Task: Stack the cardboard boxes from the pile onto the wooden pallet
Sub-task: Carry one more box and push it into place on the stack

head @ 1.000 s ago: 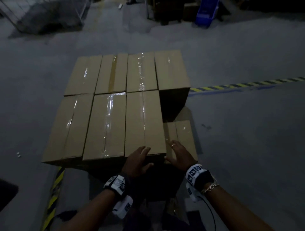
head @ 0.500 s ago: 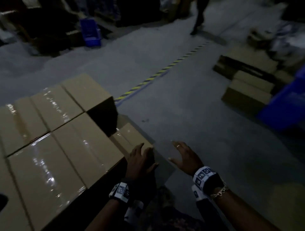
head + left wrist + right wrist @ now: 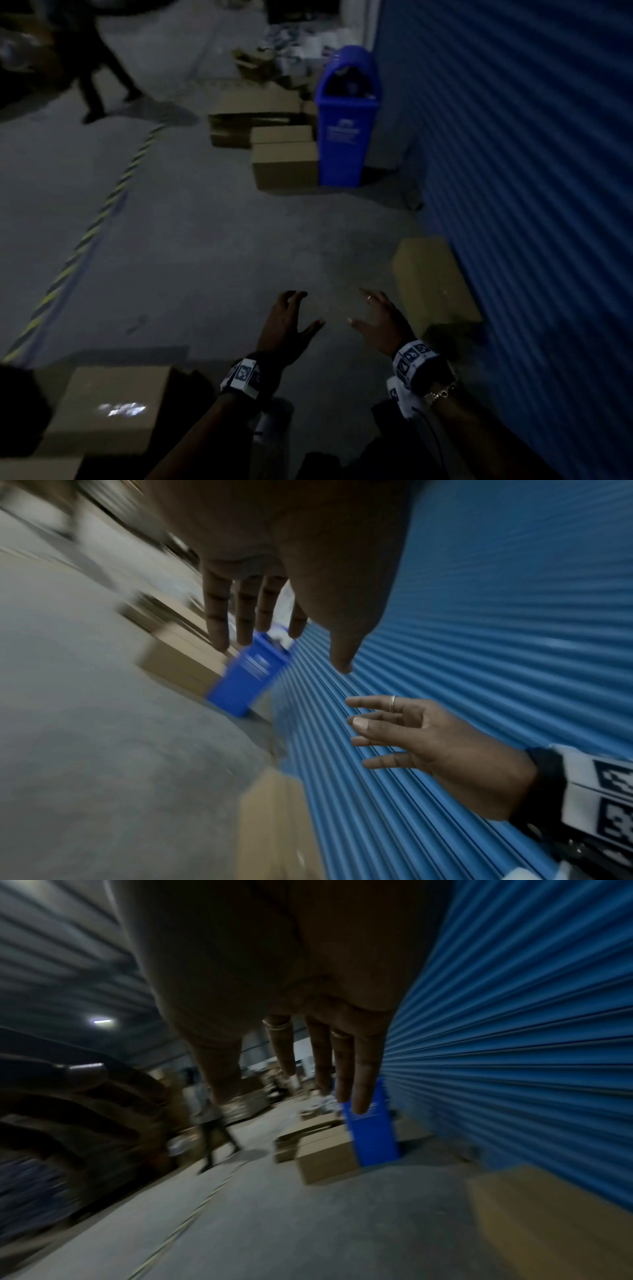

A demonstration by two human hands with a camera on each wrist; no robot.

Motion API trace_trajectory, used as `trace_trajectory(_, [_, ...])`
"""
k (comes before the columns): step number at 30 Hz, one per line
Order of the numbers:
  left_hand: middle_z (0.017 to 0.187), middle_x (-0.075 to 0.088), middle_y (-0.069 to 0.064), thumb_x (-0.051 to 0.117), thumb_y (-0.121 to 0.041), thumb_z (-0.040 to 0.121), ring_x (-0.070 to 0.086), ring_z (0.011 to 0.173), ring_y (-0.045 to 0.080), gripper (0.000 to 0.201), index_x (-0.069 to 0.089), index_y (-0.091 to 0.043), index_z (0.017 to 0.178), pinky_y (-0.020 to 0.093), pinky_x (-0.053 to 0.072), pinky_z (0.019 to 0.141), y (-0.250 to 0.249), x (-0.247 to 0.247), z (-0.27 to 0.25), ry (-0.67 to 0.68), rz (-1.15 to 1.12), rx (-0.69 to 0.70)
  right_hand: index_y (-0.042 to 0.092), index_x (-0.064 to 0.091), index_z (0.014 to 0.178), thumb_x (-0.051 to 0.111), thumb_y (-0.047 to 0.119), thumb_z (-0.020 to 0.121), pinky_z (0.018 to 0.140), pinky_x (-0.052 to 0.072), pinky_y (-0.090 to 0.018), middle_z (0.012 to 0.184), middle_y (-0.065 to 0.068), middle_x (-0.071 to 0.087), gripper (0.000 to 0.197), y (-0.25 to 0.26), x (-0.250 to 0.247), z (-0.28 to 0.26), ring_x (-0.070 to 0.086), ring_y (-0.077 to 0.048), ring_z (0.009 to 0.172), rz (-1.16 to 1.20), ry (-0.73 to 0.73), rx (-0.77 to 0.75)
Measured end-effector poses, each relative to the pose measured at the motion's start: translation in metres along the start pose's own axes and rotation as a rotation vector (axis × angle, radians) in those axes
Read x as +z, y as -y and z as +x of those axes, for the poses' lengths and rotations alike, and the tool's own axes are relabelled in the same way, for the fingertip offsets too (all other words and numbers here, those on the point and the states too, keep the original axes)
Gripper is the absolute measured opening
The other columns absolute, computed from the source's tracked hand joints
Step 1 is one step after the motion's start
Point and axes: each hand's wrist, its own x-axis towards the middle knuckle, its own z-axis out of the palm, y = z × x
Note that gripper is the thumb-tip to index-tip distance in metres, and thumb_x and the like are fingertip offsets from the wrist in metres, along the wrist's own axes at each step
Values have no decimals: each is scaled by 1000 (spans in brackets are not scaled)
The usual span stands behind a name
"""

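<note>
Both hands hang empty over the grey concrete floor. My left hand [image 3: 291, 325] has its fingers spread and holds nothing; my right hand [image 3: 376, 318], with a ring on one finger, is also spread and empty. A brown cardboard box [image 3: 433, 281] lies on the floor by the blue shutter, just right of my right hand and apart from it. More cardboard boxes [image 3: 284, 164] are piled farther ahead beside a blue bin. A taped box [image 3: 109, 411] of the stack sits at lower left. The pallet itself is hidden.
A blue ribbed shutter [image 3: 531, 171] fills the right side. A blue bin [image 3: 347, 116] stands ahead against it. A yellow-black floor stripe [image 3: 85, 236] runs at left. Another person's legs [image 3: 99, 78] cross the far left. Loose cardboard litter lies beyond the bin.
The view has swung right, away from the stacked boxes toward the shutter and the pile. Both hands left the box tops and now hang free over the floor.
</note>
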Motion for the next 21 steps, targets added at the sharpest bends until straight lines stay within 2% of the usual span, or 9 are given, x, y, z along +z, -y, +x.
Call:
trace_trajectory(4, [150,35,4,57,-63,91,52,126,26,72,37,-24,149,38,48,99,-79,70,65,174,-29,65,36,39,150,71,50,86,111,42,-40,155,8,38,73,-89,-61,-7,45,-18,137,96,-104,149])
trace_trajectory(6, [151,33,3,57,-64,91,53,126,26,73,35,-26,149,40,50,98,-111,104,93,241,-33,67,33,38,151,70,50,88,111,42,-38,155,6,38,73,-126,-87,-5,44,-18,137,112,-124,173])
trace_trajectory(10, [151,36,9,62,-59,91,55,122,32,73,37,-21,149,45,50,97,-187,173,155,347,-12,80,34,35,153,69,53,87,105,48,-42,155,6,35,77,-208,-144,0,54,-22,126,169,-141,276])
trace_trajectory(14, [150,37,10,62,-59,91,57,118,33,73,37,-22,149,44,51,94,-243,215,197,389,-22,65,27,35,154,71,39,90,104,48,-47,153,0,36,74,-259,-186,0,50,-22,127,203,-140,284])
trace_trajectory(16, [148,38,9,61,-59,91,56,119,32,73,36,-22,149,45,50,95,-259,232,212,407,-17,62,24,37,152,73,34,89,95,51,-31,149,1,41,73,-284,-203,6,51,-14,121,225,-168,289])
trace_trajectory(17, [147,40,9,61,-59,91,56,120,31,73,37,-22,148,44,50,95,-264,240,219,415,-15,58,25,37,152,74,34,87,90,48,-21,148,3,41,75,-295,-210,10,51,-12,121,228,-176,310])
trace_trajectory(18, [146,41,9,62,-59,91,57,118,31,72,38,-22,148,43,50,94,-269,249,226,423,-13,54,26,37,152,75,36,85,87,43,-16,148,6,40,78,-303,-218,14,51,-13,122,234,-177,338])
trace_trajectory(20, [142,44,10,62,-59,91,60,109,31,71,39,-22,147,38,49,88,-277,263,242,441,-9,49,28,34,154,78,41,79,92,41,-14,147,7,35,88,-318,-234,25,48,-16,125,273,-153,410])
trace_trajectory(21, [140,45,10,62,-59,91,61,104,31,71,40,-21,146,37,48,86,-281,270,251,450,-11,51,28,32,155,79,44,77,99,40,-18,149,6,34,93,-325,-241,33,44,-17,130,276,-147,430])
